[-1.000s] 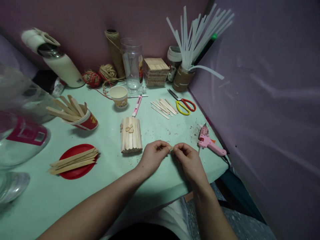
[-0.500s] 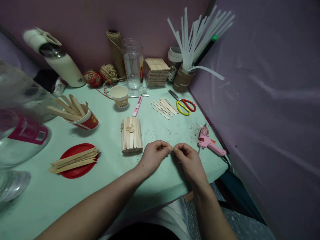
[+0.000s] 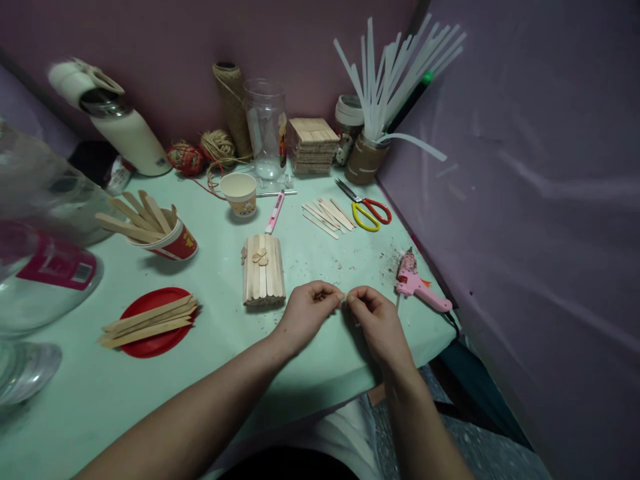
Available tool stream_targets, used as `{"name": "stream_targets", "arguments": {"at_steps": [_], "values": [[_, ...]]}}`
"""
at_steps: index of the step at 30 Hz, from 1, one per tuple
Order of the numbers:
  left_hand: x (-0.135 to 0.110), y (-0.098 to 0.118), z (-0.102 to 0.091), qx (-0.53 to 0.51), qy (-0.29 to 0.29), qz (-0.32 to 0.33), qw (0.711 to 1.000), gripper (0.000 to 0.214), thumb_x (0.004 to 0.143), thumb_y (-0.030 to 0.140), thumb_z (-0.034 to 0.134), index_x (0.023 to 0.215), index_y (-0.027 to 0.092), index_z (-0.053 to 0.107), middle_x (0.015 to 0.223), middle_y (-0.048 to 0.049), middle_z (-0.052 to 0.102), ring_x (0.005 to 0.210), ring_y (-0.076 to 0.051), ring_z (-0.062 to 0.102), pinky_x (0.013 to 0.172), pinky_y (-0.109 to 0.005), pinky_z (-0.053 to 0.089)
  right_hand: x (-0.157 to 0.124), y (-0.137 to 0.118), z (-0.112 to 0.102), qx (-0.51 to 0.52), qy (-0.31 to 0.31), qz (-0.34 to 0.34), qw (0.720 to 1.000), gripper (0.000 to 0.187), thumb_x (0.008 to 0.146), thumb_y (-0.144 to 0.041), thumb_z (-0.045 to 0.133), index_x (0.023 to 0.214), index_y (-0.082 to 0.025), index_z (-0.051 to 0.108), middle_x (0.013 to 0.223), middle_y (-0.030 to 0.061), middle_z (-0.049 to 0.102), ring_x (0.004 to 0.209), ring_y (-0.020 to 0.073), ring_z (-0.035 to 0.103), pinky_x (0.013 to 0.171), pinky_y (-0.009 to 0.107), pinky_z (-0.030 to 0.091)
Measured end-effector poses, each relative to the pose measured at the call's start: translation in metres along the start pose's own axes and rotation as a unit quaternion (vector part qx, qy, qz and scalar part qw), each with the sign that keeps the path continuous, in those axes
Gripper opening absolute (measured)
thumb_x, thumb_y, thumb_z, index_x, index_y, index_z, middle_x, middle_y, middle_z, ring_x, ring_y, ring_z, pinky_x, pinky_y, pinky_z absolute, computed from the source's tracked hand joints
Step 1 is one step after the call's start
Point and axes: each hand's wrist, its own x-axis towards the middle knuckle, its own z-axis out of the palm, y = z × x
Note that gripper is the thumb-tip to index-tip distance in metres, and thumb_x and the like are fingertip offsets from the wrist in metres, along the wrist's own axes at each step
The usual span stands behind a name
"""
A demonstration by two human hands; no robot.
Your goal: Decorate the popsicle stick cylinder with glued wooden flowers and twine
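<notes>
Purple walls [image 3: 525, 167] hem in this pale green table [image 3: 215, 287], and from my remote seat I take the stick-covered block [image 3: 263, 270] as my landmark. Just to its right and nearer me, my left hand [image 3: 310, 310] and right hand [image 3: 377, 317] meet, thumbs and fingertips pinched together on one tiny pale piece [image 3: 343, 297], so small I can't make out its shape. Both pinches look closed on it, and that's where I see trouble: a slackened finger could let it drop among the crumbs [image 3: 339, 267] to the right of the block, and opposite twists might snap it. My left wrist sits close to the block's near right corner; I can't tell if there's contact, but an outward swing could shove it. Well right of the block, past my right hand, lies the pink glue gun [image 3: 413, 285]; a careless reach could bump it, a snag on its cord [image 3: 453, 325] could drag it, and whether it's hot I can't say. Behind and right of the block, scissors [image 3: 370, 210] lie spread, a hazard for any blind grab towards the thin sticks [image 3: 327, 217] beside them.
</notes>
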Motion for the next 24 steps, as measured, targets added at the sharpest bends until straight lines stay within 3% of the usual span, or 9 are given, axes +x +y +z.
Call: {"name": "stream_targets", "arguments": {"at_steps": [8,11,13,15,18,20,24], "values": [[0.001,0.000,0.000,-0.089,0.006,-0.033,0.995,0.022,0.070,0.034,0.074,0.076,0.014,0.069,0.067,-0.0014,0.065,0.062,-0.010,0.053,0.062,-0.024,0.041,-0.002,0.008,0.000,0.040,0.011,0.016,0.999,0.029,0.086,-0.047,0.060,0.089,-0.019,0.066,0.069,-0.0010,0.058,0.060,0.0143,0.047,0.057,0.028,0.036],[0.002,-0.002,-0.001,-0.115,0.015,-0.050,0.992,0.025,0.068,0.037,0.077,0.077,0.014,0.069,0.068,-0.0017,0.065,0.060,-0.009,0.052,0.060,-0.023,0.040,-0.009,0.005,-0.012,0.014,0.031,-0.001,0.999,0.031,0.084,-0.048,0.063,0.094,-0.019,0.067,0.077,0.0018,0.062,0.065,0.0163,0.051,0.060,0.029,0.040],[0.001,0.000,-0.001,-0.117,0.019,-0.052,0.992,0.026,0.068,0.037,0.077,0.076,0.014,0.069,0.068,-0.0019,0.065,0.059,-0.009,0.052,0.059,-0.023,0.040,-0.013,-0.001,-0.027,-0.030,0.082,-0.039,0.995,0.031,0.082,-0.047,0.064,0.095,-0.020,0.067,0.083,0.0039,0.064,0.071,0.0187,0.055,0.065,0.031,0.043],[-0.002,0.005,0.001,-0.103,0.014,-0.046,0.994,0.024,0.069,0.036,0.076,0.075,0.014,0.069,0.067,-0.0019,0.065,0.059,-0.009,0.052,0.059,-0.024,0.040,-0.013,-0.005,-0.047,-0.089,0.174,-0.088,0.977,0.031,0.081,-0.047,0.065,0.096,-0.020,0.066,0.094,0.0072,0.065,0.081,0.0218,0.059,0.074,0.034,0.045],[-0.013,0.019,0.001,-0.052,-0.025,-0.019,0.998,0.019,0.072,0.033,0.073,0.074,0.015,0.068,0.067,-0.0022,0.065,0.062,-0.011,0.055,0.061,-0.025,0.041,-0.005,-0.001,-0.083,-0.261,0.288,-0.098,0.916,0.039,0.081,-0.051,0.060,0.102,-0.019,0.066,0.097,0.0115,0.065,0.083,0.0261,0.059,0.079,0.042,0.045],[-0.024,0.029,-0.003,-0.007,-0.058,0.012,0.998,0.016,0.075,0.032,0.071,0.076,0.016,0.068,0.072,-0.0036,0.068,0.066,-0.013,0.058,0.063,-0.026,0.043,0.005,0.010,-0.103,-0.374,0.277,-0.113,0.878,0.050,0.080,-0.058,0.054,0.104,-0.015,0.065,0.104,0.0183,0.063,0.095,0.0346,0.058,0.085,0.049,0.043],[-0.048,0.044,-0.023,0.142,-0.095,0.131,0.977,0.014,0.086,0.029,0.062,0.080,0.019,0.071,0.079,-0.0048,0.072,0.071,-0.015,0.062,0.066,-0.027,0.046,0.022,0.039,-0.124,-0.445,0.183,-0.142,0.865,0.058,0.081,-0.061,0.045,0.108,-0.013,0.064,0.109,0.0222,0.064,0.108,0.0404,0.056,0.092,0.055,0.040]]}}
